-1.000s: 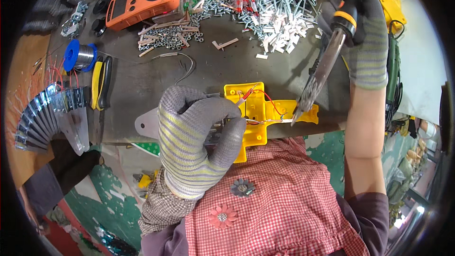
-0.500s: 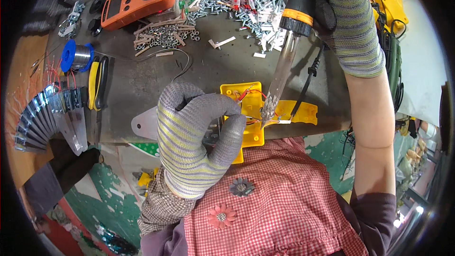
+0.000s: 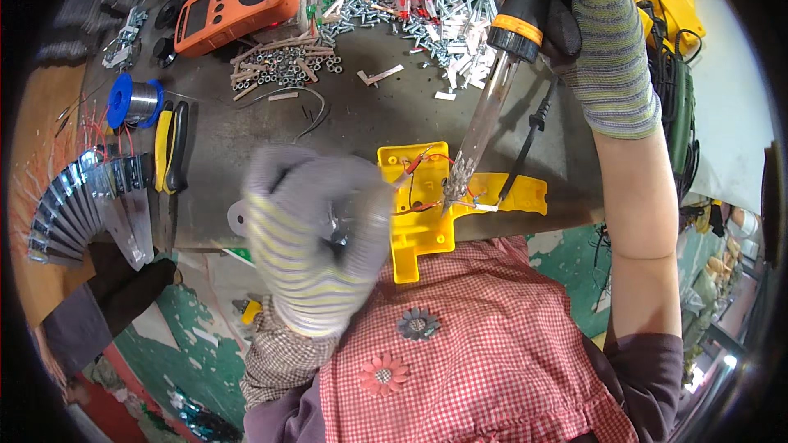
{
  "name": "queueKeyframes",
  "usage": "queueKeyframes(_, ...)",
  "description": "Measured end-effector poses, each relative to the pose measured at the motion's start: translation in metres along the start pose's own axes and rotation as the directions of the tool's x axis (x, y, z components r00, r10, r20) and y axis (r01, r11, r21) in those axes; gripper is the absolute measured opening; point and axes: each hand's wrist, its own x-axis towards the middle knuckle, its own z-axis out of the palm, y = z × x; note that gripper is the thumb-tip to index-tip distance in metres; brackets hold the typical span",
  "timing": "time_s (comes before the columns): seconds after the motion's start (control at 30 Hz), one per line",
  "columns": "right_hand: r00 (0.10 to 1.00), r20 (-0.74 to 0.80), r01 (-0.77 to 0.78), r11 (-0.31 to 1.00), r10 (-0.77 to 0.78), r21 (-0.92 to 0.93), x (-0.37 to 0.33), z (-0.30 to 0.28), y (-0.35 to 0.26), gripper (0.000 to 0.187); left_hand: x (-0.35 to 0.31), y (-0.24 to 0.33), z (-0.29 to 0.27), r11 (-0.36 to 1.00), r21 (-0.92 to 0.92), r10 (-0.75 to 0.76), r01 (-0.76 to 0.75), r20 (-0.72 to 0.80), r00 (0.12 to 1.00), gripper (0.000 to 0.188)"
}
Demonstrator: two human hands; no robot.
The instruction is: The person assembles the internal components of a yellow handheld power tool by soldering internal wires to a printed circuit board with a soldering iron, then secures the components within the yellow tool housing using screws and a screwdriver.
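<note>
My gloved right hand (image 3: 603, 45) is closed round the black handle of a soldering iron (image 3: 484, 119), which slants down. The iron's tip meets the wiring at the right edge of a yellow plastic housing (image 3: 427, 238). Red and dark wires (image 3: 410, 171) run inside this open shell. A curved yellow arm (image 3: 525, 195) extends right from it, with a black cable and a small white piece lying across. My left hand (image 3: 308, 230), in a striped glove, is just left of the shell. Motion smears its fingers, so whether they hold anything is hidden.
An orange multimeter (image 3: 238, 10) lies at the back left, near piles of nuts (image 3: 287, 66) and screws (image 3: 455, 0). Farther left are a blue solder spool (image 3: 135, 101), yellow-black pliers (image 3: 171, 148) and fanned metal plates (image 3: 90, 205). Yellow casings (image 3: 677, 12) are heaped at the back right.
My left hand has drawn left, away from the wires and the yellow shell, uncovering the shell's left side. The soldering iron stays at nearly the same spot.
</note>
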Motion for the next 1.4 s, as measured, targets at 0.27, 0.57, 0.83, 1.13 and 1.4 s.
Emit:
queueKeyframes(0.27,0.998,0.021,0.057,0.996,-0.055,-0.067,-0.001,-0.014,0.009,0.036,0.014,-0.009,-0.021,0.981,0.151,0.112,-0.119,0.053,0.992,0.031)
queueKeyframes(0.57,0.965,0.018,0.233,0.887,-0.261,0.398,0.03,-0.084,0.017,0.026,0.002,-0.012,-0.006,0.998,0.007,0.064,-0.065,0.135,0.989,0.028)
queueKeyframes(0.83,0.864,-0.137,0.463,0.871,-0.485,-0.163,0.034,-0.09,0.02,0.02,0.001,-0.021,0.0,0.981,0.122,0.143,-0.151,0.073,0.987,0.021)
queueKeyframes(1.13,0.497,0.405,0.734,0.124,-0.768,-0.667,0.15,-0.03,0.027,0.036,0.003,-0.019,0.006,0.989,0.12,0.08,-0.081,0.018,0.997,0.019)
queueKeyframes(1.4,0.774,0.418,0.524,0.11,-0.475,-0.845,0.032,-0.058,0.044,0.018,-0.001,-0.03,0.008,0.99,0.137,0.034,-0.033,0.001,0.999,0.021)
